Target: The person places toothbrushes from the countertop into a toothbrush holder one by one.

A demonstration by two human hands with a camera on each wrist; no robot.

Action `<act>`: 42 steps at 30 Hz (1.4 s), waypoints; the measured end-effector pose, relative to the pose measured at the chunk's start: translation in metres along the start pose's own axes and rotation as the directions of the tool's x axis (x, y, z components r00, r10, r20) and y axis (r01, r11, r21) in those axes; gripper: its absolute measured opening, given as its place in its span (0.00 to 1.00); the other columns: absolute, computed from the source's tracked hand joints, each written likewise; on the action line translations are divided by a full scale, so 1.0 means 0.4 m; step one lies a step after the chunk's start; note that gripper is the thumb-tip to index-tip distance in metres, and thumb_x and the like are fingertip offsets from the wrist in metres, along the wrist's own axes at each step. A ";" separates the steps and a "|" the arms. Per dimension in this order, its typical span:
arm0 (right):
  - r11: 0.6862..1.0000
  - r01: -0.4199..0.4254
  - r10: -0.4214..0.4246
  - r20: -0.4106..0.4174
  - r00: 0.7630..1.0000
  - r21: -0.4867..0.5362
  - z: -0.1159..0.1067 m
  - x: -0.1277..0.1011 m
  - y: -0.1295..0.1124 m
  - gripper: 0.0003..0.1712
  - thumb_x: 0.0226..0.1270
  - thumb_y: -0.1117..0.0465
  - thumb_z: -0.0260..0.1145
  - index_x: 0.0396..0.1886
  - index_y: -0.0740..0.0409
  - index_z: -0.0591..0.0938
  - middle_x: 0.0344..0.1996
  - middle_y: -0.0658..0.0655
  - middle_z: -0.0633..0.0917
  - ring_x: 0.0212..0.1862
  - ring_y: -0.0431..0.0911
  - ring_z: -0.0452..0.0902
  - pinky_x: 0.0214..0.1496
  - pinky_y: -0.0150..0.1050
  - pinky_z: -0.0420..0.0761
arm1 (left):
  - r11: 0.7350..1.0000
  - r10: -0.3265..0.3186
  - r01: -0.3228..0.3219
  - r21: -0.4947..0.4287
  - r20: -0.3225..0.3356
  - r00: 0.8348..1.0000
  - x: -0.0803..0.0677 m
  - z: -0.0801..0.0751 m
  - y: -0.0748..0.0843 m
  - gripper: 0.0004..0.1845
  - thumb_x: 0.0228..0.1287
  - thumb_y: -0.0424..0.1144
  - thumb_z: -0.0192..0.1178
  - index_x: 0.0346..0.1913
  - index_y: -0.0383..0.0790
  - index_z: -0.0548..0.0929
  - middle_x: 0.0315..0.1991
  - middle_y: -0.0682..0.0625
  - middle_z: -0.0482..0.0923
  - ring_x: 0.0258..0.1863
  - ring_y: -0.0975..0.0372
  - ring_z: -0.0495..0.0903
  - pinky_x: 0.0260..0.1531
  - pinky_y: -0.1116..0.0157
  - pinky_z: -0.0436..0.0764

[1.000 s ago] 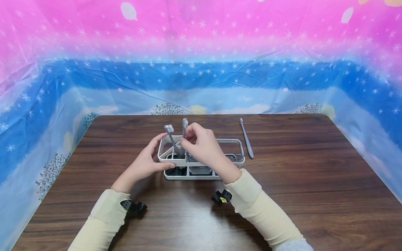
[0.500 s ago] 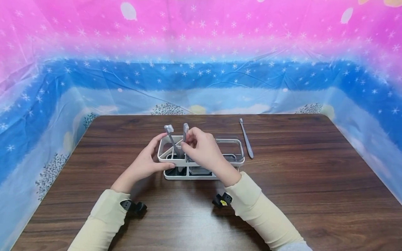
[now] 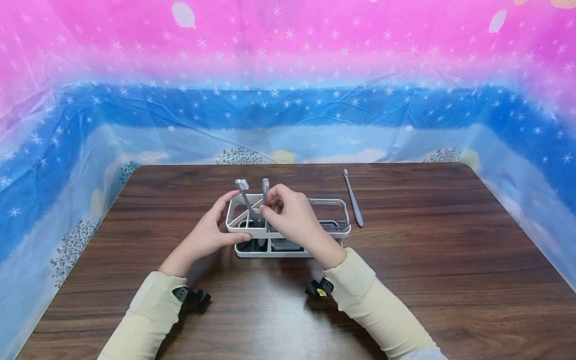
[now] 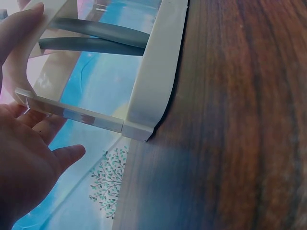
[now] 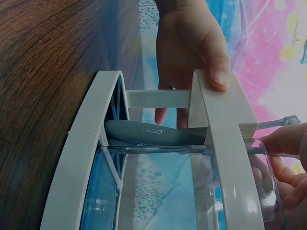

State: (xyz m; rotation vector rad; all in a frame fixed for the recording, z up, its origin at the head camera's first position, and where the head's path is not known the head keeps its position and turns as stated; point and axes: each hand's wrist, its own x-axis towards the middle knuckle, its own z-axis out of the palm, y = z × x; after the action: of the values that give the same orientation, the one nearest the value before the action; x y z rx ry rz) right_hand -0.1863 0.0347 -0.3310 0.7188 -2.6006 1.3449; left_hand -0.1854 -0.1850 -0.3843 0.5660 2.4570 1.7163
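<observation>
A white toothbrush holder with upper and lower frames stands upright on the table. My left hand grips its left end, thumb on the front of the upper rim and fingers round the side. With thumb and fingertips, my right hand pinches a grey toothbrush that stands bristles up in a left compartment. A second grey toothbrush leans left beside it. In the right wrist view the handles lie close together inside the holder, reaching its base. The right hand hides part of the holder's middle.
A third grey toothbrush lies on the wooden table, right of the holder. Clear cups sit in the holder's other compartments. A pink and blue snowflake cloth hangs round the table's back and sides.
My right hand has lowered slightly with the pinched toothbrush, whose head now sits lower and whose handle end shows at the lower frame. The left hand and the holder have stayed put.
</observation>
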 end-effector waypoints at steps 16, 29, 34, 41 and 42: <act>1.000 -0.022 0.022 0.001 1.000 -0.023 0.000 0.007 0.002 0.06 0.63 0.62 0.66 0.38 0.57 0.78 0.30 0.51 0.84 0.30 0.41 0.75 0.32 0.33 0.74 | 1.000 -0.006 0.006 0.031 0.001 1.000 0.000 -0.001 0.000 0.51 0.53 0.32 0.72 0.75 0.46 0.52 0.66 0.40 0.65 0.57 0.54 0.71 0.49 0.63 0.76; 0.999 -0.040 0.040 0.031 0.999 -0.016 -0.015 0.011 -0.002 0.09 0.64 0.61 0.65 0.42 0.57 0.78 0.36 0.53 0.86 0.32 0.42 0.76 0.34 0.34 0.75 | 0.999 -0.018 0.019 0.036 -0.010 1.000 0.002 -0.001 0.001 0.51 0.53 0.33 0.72 0.75 0.46 0.52 0.64 0.39 0.68 0.56 0.52 0.72 0.52 0.53 0.74; 0.999 -0.046 0.046 -0.003 0.999 -0.027 -0.057 0.026 0.006 0.14 0.64 0.59 0.65 0.46 0.60 0.78 0.37 0.53 0.85 0.35 0.43 0.77 0.37 0.35 0.77 | 0.999 -0.014 0.014 0.039 -0.013 1.000 0.003 0.000 0.001 0.51 0.52 0.33 0.72 0.75 0.45 0.52 0.63 0.39 0.69 0.56 0.52 0.72 0.55 0.51 0.72; 0.992 -0.078 0.073 -0.052 0.996 -0.099 -0.158 0.048 0.027 0.18 0.66 0.56 0.64 0.51 0.62 0.77 0.40 0.57 0.84 0.40 0.48 0.79 0.45 0.41 0.78 | 0.997 -0.026 0.027 0.069 -0.016 1.000 0.000 -0.002 0.001 0.51 0.52 0.35 0.73 0.75 0.46 0.52 0.66 0.40 0.66 0.59 0.52 0.70 0.56 0.50 0.69; 0.991 -0.081 0.075 -0.059 0.995 -0.105 -0.172 0.049 0.031 0.19 0.66 0.56 0.64 0.51 0.62 0.77 0.41 0.57 0.84 0.40 0.48 0.79 0.46 0.42 0.77 | 0.997 -0.029 0.030 0.074 -0.016 0.999 0.000 -0.003 0.002 0.52 0.51 0.35 0.73 0.75 0.47 0.52 0.67 0.40 0.65 0.59 0.52 0.70 0.56 0.49 0.69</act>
State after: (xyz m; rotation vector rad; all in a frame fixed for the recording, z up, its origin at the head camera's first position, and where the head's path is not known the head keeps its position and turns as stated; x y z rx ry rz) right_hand -0.2165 0.0886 -0.2929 0.5615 -2.6587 1.2149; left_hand -0.1856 -0.1859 -0.3832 0.5235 2.5355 1.6305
